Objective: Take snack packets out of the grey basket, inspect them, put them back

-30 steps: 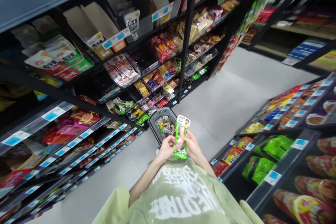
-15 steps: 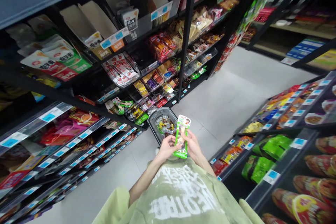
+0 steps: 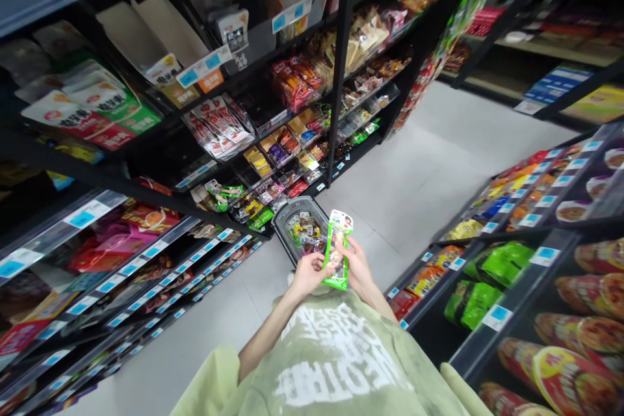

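A green and white snack packet (image 3: 337, 247) with a clear window stands nearly upright in front of my body. My left hand (image 3: 310, 273) grips its left side, fingers bent against the front. My right hand (image 3: 357, 265) holds the opposite side, with fingertips over the window. Just beyond the packet is a grey shopping basket (image 3: 284, 229), with several small wrapped snacks (image 3: 306, 227) inside it. The near part of the basket is hidden behind my hands and the packet.
A dark shelf rack (image 3: 341, 78) with bagged snacks runs along the left and far side. To the right, another shelf holds green bags (image 3: 500, 263) and red instant noodle cups (image 3: 580, 374). Grey tiled floor (image 3: 429, 143) lies between the racks.
The view has shifted slightly, so the shelves sit a little further left. Both hands keep the packet in nearly the same position.
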`<move>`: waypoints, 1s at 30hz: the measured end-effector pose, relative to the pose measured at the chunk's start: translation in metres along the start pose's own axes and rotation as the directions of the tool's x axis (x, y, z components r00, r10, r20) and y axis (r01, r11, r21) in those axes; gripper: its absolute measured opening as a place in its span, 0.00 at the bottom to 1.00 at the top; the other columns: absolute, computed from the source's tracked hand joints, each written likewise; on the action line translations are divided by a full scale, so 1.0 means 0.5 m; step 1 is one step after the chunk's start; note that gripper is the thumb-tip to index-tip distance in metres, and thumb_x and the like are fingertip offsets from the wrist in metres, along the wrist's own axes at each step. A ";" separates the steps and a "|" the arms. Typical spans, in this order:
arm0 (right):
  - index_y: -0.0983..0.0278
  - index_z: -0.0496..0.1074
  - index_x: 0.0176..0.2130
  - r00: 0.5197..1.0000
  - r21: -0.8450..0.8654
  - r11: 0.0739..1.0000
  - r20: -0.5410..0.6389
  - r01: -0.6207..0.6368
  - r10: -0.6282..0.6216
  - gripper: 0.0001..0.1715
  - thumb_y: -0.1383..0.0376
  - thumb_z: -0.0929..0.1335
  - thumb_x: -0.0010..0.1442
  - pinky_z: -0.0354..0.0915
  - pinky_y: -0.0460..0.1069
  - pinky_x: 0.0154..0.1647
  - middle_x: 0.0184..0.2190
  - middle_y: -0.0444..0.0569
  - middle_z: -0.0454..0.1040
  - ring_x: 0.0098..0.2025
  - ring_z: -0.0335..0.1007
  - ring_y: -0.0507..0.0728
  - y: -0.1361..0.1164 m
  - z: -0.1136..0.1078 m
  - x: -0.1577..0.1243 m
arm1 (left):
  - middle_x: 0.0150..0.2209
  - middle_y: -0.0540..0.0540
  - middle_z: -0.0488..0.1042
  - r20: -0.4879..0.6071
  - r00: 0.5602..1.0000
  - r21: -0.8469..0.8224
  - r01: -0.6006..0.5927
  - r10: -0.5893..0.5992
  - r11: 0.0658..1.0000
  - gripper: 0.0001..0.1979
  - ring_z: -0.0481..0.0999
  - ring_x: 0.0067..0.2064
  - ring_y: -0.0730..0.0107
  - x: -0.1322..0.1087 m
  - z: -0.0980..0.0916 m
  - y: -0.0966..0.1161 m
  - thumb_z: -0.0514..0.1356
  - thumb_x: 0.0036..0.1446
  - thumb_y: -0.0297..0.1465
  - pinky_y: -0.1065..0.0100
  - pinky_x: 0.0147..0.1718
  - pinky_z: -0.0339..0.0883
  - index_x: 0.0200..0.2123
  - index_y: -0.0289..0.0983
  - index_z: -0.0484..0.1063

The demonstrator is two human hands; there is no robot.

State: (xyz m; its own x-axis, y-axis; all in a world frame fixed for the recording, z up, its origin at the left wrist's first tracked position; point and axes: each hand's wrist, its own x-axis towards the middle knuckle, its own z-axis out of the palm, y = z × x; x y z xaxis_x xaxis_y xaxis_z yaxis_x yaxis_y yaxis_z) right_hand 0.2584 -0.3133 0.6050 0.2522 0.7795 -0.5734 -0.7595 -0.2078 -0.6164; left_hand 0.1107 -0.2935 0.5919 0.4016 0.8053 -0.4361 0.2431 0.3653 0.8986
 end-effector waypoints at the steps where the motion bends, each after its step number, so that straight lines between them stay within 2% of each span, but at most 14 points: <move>1: 0.59 0.72 0.51 1.000 0.005 1.000 -0.010 -0.003 0.003 0.35 0.64 0.80 0.44 0.76 0.51 0.39 0.42 0.46 0.82 0.37 0.80 0.57 0.000 -0.001 -0.001 | 0.27 0.48 0.76 -0.007 1.000 0.006 0.003 -0.003 1.000 0.21 0.73 0.27 0.73 0.000 0.001 -0.001 0.75 0.41 0.40 0.73 0.28 0.64 0.32 0.33 0.74; 7: 0.60 0.71 0.51 1.000 0.001 1.000 -0.008 -0.012 0.012 0.36 0.64 0.81 0.44 0.76 0.53 0.41 0.42 0.47 0.82 0.39 0.80 0.59 -0.001 -0.002 -0.002 | 0.27 0.48 0.76 -0.018 1.000 0.019 0.015 -0.014 1.000 0.20 0.72 0.27 0.73 0.000 0.004 -0.002 0.74 0.40 0.39 0.73 0.27 0.63 0.33 0.33 0.74; 11: 0.60 0.73 0.50 1.000 -0.021 1.000 0.003 -0.004 0.004 0.33 0.63 0.80 0.45 0.76 0.52 0.41 0.42 0.46 0.82 0.40 0.80 0.59 -0.006 0.004 -0.004 | 0.25 0.49 0.75 -0.040 0.999 0.007 0.012 -0.012 1.000 0.19 0.71 0.26 0.73 -0.004 0.005 0.005 0.74 0.41 0.37 0.73 0.27 0.62 0.33 0.34 0.74; 13: 0.60 0.73 0.49 0.999 -0.045 0.999 0.031 0.030 -0.029 0.30 0.62 0.80 0.47 0.74 0.51 0.42 0.44 0.46 0.81 0.42 0.79 0.58 -0.008 0.009 -0.006 | 0.25 0.50 0.75 -0.082 0.996 0.043 -0.036 0.040 0.998 0.15 0.72 0.26 0.72 -0.009 0.005 0.014 0.72 0.44 0.36 0.73 0.27 0.62 0.33 0.34 0.75; 16: 0.58 0.72 0.51 0.995 -0.081 0.994 0.071 0.074 -0.068 0.29 0.58 0.78 0.50 0.73 0.49 0.43 0.51 0.47 0.79 0.46 0.77 0.57 -0.007 0.014 -0.005 | 0.29 0.48 0.76 -0.180 0.962 0.216 -0.163 0.204 0.963 0.07 0.73 0.30 0.70 -0.017 0.000 0.037 0.68 0.50 0.33 0.72 0.29 0.64 0.31 0.36 0.77; 18: 0.56 0.70 0.53 0.996 -0.070 0.996 0.063 0.064 -0.060 0.31 0.55 0.77 0.51 0.73 0.50 0.43 0.55 0.47 0.76 0.47 0.77 0.57 -0.005 0.018 -0.004 | 0.31 0.47 0.76 -0.218 0.907 0.357 -0.268 0.359 0.895 0.04 0.74 0.32 0.69 -0.022 -0.004 0.054 0.66 0.54 0.31 0.70 0.30 0.65 0.31 0.37 0.79; 20: 0.56 0.70 0.53 0.997 -0.016 0.999 0.074 0.029 -0.028 0.32 0.49 0.76 0.53 0.74 0.51 0.42 0.55 0.47 0.76 0.46 0.78 0.58 -0.005 0.022 -0.004 | 0.30 0.46 0.74 -0.197 0.813 0.481 -0.406 0.547 0.777 0.04 0.73 0.33 0.67 -0.025 -0.008 0.066 0.64 0.56 0.29 0.67 0.33 0.66 0.32 0.38 0.80; 22: 0.57 0.70 0.52 0.991 0.042 0.999 0.132 -0.004 -0.002 0.31 0.44 0.72 0.55 0.74 0.53 0.41 0.53 0.49 0.78 0.46 0.78 0.60 -0.009 0.027 -0.007 | 0.28 0.46 0.73 -0.114 0.696 0.578 -0.535 0.709 0.617 0.06 0.72 0.35 0.65 -0.026 -0.010 0.071 0.62 0.58 0.27 0.64 0.36 0.67 0.33 0.39 0.80; 24: 0.59 0.71 0.52 0.985 0.076 0.997 0.173 -0.008 -0.005 0.31 0.43 0.70 0.57 0.74 0.54 0.41 0.50 0.50 0.79 0.47 0.78 0.62 -0.017 0.032 -0.011 | 0.29 0.46 0.74 0.015 0.604 0.630 -0.625 0.797 0.461 0.08 0.74 0.39 0.63 -0.026 -0.013 0.068 0.60 0.58 0.24 0.61 0.40 0.68 0.34 0.41 0.79; 27: 0.59 0.71 0.54 0.983 0.096 0.995 0.179 0.016 -0.033 0.31 0.45 0.70 0.58 0.74 0.54 0.42 0.46 0.50 0.81 0.46 0.78 0.62 -0.029 0.036 -0.022 | 0.36 0.45 0.79 0.205 0.537 0.627 -0.714 0.818 0.311 0.13 0.76 0.45 0.62 -0.025 -0.017 0.056 0.59 0.59 0.22 0.56 0.47 0.68 0.41 0.44 0.79; 30: 0.60 0.71 0.55 0.984 0.094 0.995 0.172 0.032 -0.048 0.32 0.45 0.70 0.59 0.74 0.53 0.40 0.43 0.50 0.82 0.42 0.79 0.60 -0.036 0.039 -0.030 | 0.40 0.44 0.81 0.347 0.512 0.591 -0.770 0.786 0.241 0.15 0.77 0.48 0.61 -0.025 -0.022 0.046 0.56 0.62 0.23 0.54 0.50 0.66 0.46 0.44 0.77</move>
State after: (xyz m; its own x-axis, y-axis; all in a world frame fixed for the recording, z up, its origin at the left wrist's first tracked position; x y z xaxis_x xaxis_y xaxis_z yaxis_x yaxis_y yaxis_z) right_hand 0.2568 -0.3099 0.6352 0.1816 0.8787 -0.4415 -0.8038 -0.1261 -0.5814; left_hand 0.1015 -0.2902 0.6184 0.7029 0.5375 0.4658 0.2711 -0.8079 0.5232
